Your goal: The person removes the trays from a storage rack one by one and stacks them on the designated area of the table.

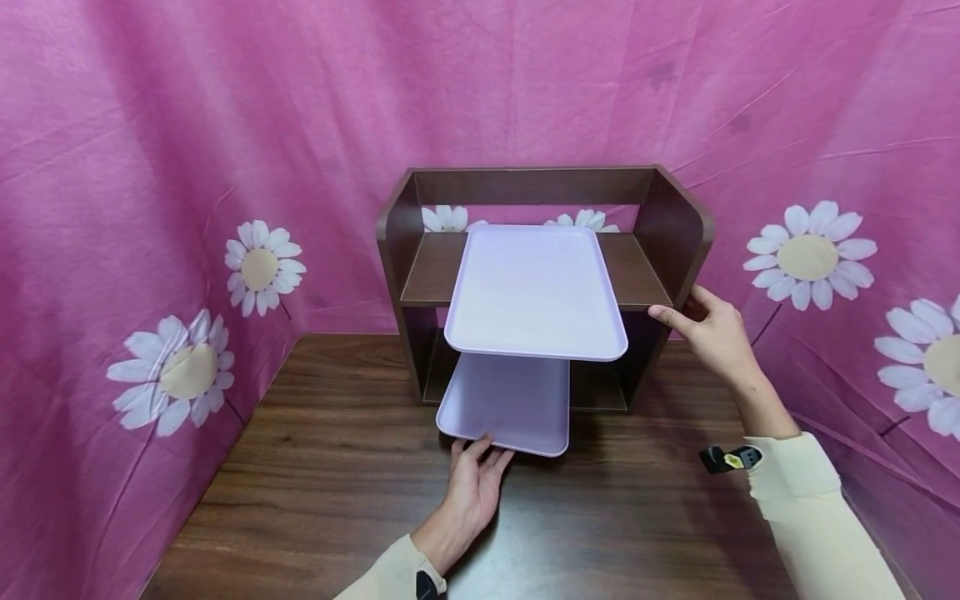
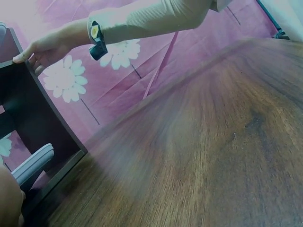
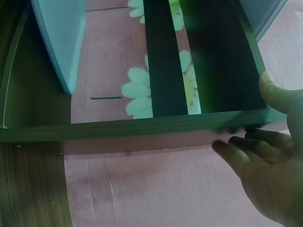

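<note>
Pink drapes (image 1: 337,125) hang behind; your left hand (image 1: 472,493) pinches the lower tray (image 1: 510,402), right hand (image 1: 717,335) grips the shelf (image 1: 633,271): brace it, hold the tray level

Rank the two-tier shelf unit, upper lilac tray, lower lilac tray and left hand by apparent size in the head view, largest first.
1. Two-tier shelf unit
2. Upper lilac tray
3. Lower lilac tray, partly hidden by the upper one
4. Left hand
</note>
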The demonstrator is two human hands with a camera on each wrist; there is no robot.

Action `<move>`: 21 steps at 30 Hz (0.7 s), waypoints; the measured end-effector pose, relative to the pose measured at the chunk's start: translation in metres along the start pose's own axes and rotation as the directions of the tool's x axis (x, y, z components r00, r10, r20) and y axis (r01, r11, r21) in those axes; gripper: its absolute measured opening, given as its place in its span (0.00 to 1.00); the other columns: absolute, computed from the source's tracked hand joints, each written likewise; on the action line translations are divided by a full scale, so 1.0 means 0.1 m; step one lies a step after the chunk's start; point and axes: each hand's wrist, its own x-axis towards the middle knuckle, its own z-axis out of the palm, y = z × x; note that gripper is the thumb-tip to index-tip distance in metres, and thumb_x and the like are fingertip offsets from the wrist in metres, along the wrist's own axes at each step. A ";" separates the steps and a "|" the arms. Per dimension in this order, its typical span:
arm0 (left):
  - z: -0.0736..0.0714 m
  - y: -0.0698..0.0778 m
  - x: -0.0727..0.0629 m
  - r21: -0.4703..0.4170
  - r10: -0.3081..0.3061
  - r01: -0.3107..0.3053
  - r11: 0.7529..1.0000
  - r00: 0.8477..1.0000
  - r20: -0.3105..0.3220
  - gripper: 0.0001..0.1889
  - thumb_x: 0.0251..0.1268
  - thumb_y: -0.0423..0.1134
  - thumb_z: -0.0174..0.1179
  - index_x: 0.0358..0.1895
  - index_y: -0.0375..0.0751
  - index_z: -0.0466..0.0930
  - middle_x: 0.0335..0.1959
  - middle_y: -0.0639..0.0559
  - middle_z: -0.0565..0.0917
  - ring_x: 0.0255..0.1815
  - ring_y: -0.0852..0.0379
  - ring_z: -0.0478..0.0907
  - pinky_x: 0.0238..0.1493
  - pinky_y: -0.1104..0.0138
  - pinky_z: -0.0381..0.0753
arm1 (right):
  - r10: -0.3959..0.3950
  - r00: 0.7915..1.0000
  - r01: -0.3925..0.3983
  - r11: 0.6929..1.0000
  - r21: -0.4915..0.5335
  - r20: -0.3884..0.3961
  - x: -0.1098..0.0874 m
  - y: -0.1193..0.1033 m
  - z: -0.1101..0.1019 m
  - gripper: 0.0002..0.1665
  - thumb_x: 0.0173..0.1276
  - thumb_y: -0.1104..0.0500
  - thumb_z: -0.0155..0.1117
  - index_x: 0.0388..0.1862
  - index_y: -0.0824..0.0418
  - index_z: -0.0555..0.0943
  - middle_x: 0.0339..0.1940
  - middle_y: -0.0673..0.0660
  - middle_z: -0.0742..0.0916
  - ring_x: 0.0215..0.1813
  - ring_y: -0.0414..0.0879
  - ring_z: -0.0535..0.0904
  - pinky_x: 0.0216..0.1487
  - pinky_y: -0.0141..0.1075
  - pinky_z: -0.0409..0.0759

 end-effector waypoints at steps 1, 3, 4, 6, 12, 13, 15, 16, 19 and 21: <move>0.00 0.00 0.00 -0.002 0.004 -0.004 1.000 1.000 0.003 0.35 0.80 0.24 0.47 0.77 0.41 0.36 0.75 0.32 0.55 0.85 0.28 0.50 0.85 0.40 0.55 | 0.005 1.000 -0.005 1.000 0.018 0.008 0.00 -0.01 0.00 0.33 0.71 0.44 0.75 0.66 0.62 0.81 0.47 0.44 0.91 0.42 0.22 0.78 0.39 0.18 0.73; 0.00 0.00 0.00 0.001 0.010 -0.010 1.000 1.000 0.001 0.35 0.80 0.24 0.47 0.78 0.40 0.36 0.76 0.31 0.55 0.86 0.27 0.49 0.85 0.39 0.56 | 0.015 1.000 -0.016 0.998 0.054 0.022 -0.01 -0.02 0.01 0.36 0.72 0.45 0.75 0.71 0.62 0.78 0.55 0.56 0.92 0.45 0.18 0.78 0.41 0.17 0.74; 0.01 0.00 0.00 0.001 0.011 -0.011 1.000 1.000 -0.001 0.35 0.80 0.24 0.47 0.78 0.40 0.36 0.77 0.31 0.55 0.86 0.27 0.49 0.85 0.40 0.57 | 0.019 0.999 -0.021 0.998 0.068 0.028 -0.01 -0.02 0.02 0.37 0.73 0.45 0.75 0.72 0.63 0.76 0.59 0.64 0.90 0.46 0.17 0.78 0.41 0.16 0.75; 0.01 0.00 0.00 -0.004 0.013 -0.013 1.000 1.000 -0.005 0.37 0.80 0.24 0.48 0.80 0.39 0.35 0.77 0.31 0.55 0.86 0.28 0.49 0.85 0.41 0.57 | 0.026 0.999 -0.029 0.996 0.086 0.034 -0.01 -0.03 0.02 0.40 0.73 0.45 0.74 0.75 0.63 0.74 0.64 0.72 0.85 0.48 0.16 0.77 0.42 0.15 0.75; 0.02 -0.01 0.00 0.021 0.022 -0.022 1.000 1.000 -0.022 0.33 0.80 0.26 0.49 0.79 0.35 0.43 0.76 0.33 0.59 0.85 0.32 0.54 0.85 0.45 0.61 | 0.026 0.999 -0.028 0.995 0.095 0.022 -0.01 -0.03 0.03 0.40 0.73 0.46 0.75 0.76 0.63 0.74 0.65 0.75 0.83 0.49 0.16 0.77 0.43 0.15 0.75; 0.02 -0.01 0.00 0.029 0.024 -0.023 0.999 0.999 -0.026 0.31 0.80 0.26 0.50 0.78 0.34 0.46 0.75 0.33 0.61 0.84 0.32 0.56 0.85 0.45 0.62 | 0.027 0.999 -0.029 0.995 0.092 0.020 -0.01 -0.03 0.03 0.40 0.73 0.46 0.75 0.76 0.63 0.74 0.65 0.75 0.84 0.48 0.16 0.77 0.43 0.15 0.75; 0.01 -0.01 0.00 0.041 0.028 -0.026 0.999 0.999 -0.028 0.29 0.80 0.26 0.50 0.76 0.33 0.49 0.74 0.34 0.62 0.83 0.33 0.57 0.84 0.45 0.63 | 0.029 0.999 -0.030 0.996 0.083 0.015 -0.01 -0.02 0.03 0.39 0.72 0.46 0.75 0.74 0.63 0.75 0.64 0.75 0.84 0.48 0.17 0.77 0.42 0.15 0.75; 0.01 -0.01 0.00 0.044 0.029 -0.028 0.999 0.999 -0.027 0.28 0.80 0.26 0.49 0.76 0.33 0.49 0.74 0.35 0.63 0.83 0.33 0.58 0.84 0.45 0.63 | 0.030 0.999 -0.031 0.997 0.076 0.012 -0.01 -0.02 0.03 0.39 0.72 0.45 0.75 0.74 0.63 0.76 0.64 0.74 0.85 0.47 0.17 0.77 0.42 0.15 0.74; 0.00 0.00 -0.01 0.057 0.037 -0.036 0.998 0.999 -0.027 0.29 0.79 0.27 0.49 0.77 0.33 0.50 0.74 0.35 0.64 0.83 0.33 0.58 0.84 0.46 0.63 | 0.034 0.999 -0.035 0.997 0.074 0.009 -0.02 -0.03 0.03 0.38 0.72 0.45 0.75 0.73 0.64 0.77 0.63 0.74 0.85 0.46 0.17 0.77 0.42 0.14 0.74; 0.00 0.01 -0.01 0.067 0.046 -0.044 0.997 0.999 -0.028 0.30 0.79 0.27 0.49 0.78 0.33 0.50 0.73 0.36 0.65 0.83 0.33 0.58 0.84 0.46 0.64 | 0.035 0.999 -0.035 0.997 0.069 0.005 -0.02 -0.03 0.03 0.38 0.72 0.44 0.75 0.71 0.65 0.78 0.62 0.74 0.85 0.45 0.17 0.77 0.42 0.14 0.74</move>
